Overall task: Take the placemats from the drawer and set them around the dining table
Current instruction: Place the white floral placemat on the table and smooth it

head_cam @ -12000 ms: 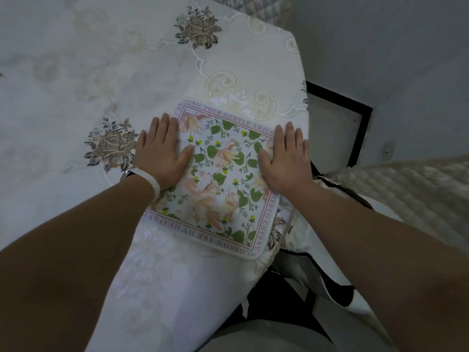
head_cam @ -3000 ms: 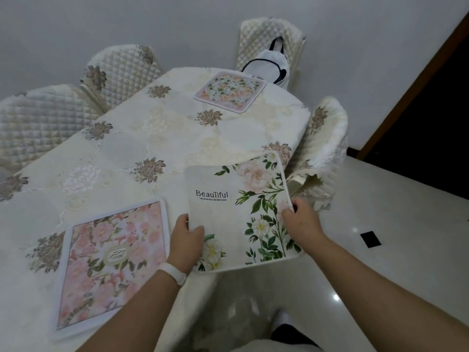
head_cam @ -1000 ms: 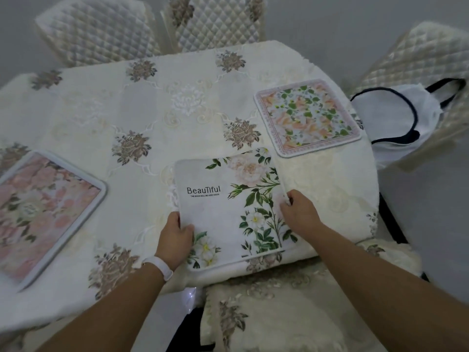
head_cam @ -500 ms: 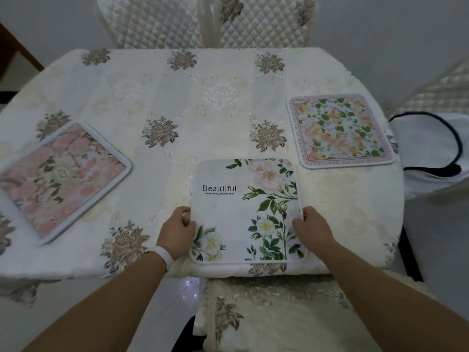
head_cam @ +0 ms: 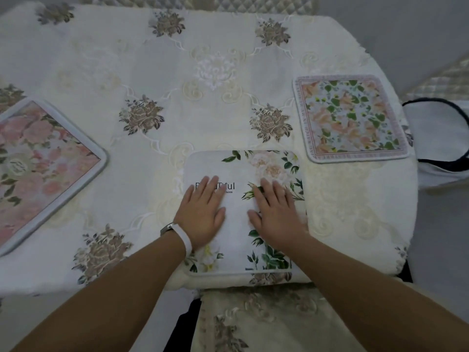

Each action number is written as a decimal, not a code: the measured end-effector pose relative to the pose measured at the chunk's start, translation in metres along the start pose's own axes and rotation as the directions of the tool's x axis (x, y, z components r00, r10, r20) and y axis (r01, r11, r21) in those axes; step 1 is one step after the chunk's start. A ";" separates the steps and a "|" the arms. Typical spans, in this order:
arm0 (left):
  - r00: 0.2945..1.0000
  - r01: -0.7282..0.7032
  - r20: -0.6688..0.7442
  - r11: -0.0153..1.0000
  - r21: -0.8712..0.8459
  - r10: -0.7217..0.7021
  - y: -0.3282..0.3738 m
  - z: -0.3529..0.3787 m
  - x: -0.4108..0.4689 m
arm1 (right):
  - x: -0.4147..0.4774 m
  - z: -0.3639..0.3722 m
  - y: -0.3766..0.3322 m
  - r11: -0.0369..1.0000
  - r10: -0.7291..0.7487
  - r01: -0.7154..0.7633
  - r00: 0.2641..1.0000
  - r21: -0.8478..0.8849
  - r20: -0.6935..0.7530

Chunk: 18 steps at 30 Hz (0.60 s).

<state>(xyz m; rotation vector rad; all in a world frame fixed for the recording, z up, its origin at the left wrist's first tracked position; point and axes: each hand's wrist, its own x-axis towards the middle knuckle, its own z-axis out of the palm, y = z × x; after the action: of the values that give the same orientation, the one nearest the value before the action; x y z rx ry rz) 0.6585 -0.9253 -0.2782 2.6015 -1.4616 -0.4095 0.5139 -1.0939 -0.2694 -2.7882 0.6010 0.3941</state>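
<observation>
A white placemat [head_cam: 269,168] with green leaves and pale roses lies flat at the near edge of the dining table [head_cam: 208,97]. My left hand [head_cam: 203,212] and my right hand [head_cam: 275,213] both rest palm down on it, fingers spread, gripping nothing. The left hand covers part of the printed word on the mat. A pink floral placemat [head_cam: 43,168] lies at the table's left side. A green and peach floral placemat [head_cam: 350,118] lies at the right side.
A cream embroidered cloth covers the table. A padded chair seat [head_cam: 266,321] stands just below the near edge. A white bag with black trim [head_cam: 441,138] sits on a chair at the right. Quilted chair backs [head_cam: 203,1] line the far side.
My hands let go of the white placemat's sides and now press flat on top of it. The mat lies settled at the table's near edge.
</observation>
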 end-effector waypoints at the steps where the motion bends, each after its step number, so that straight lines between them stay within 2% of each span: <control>1: 1.000 -0.010 0.006 1.000 0.024 0.010 -0.003 0.001 0.010 | 0.011 0.001 -0.003 1.000 -0.020 0.020 1.000 -0.016 -0.005; 6: 0.998 -0.057 0.026 0.995 0.085 0.055 -0.010 -0.002 0.064 | 0.065 -0.006 -0.001 0.990 -0.116 0.116 0.993 -0.084 0.008; 12: 0.998 -0.065 -0.007 0.995 0.080 0.066 -0.022 -0.010 0.105 | 0.105 -0.018 0.012 0.988 -0.137 0.133 0.990 -0.082 -0.037; 18: 1.000 0.006 -0.002 0.999 0.051 -0.006 -0.027 -0.014 0.109 | 0.118 -0.025 0.025 0.999 -0.037 0.035 0.997 -0.034 -0.073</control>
<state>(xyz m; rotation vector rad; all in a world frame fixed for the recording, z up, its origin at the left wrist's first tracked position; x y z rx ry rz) 0.7388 -1.0040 -0.2905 2.6454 -1.4837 -0.3753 0.6119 -1.1668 -0.2886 -2.8511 0.5644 0.2972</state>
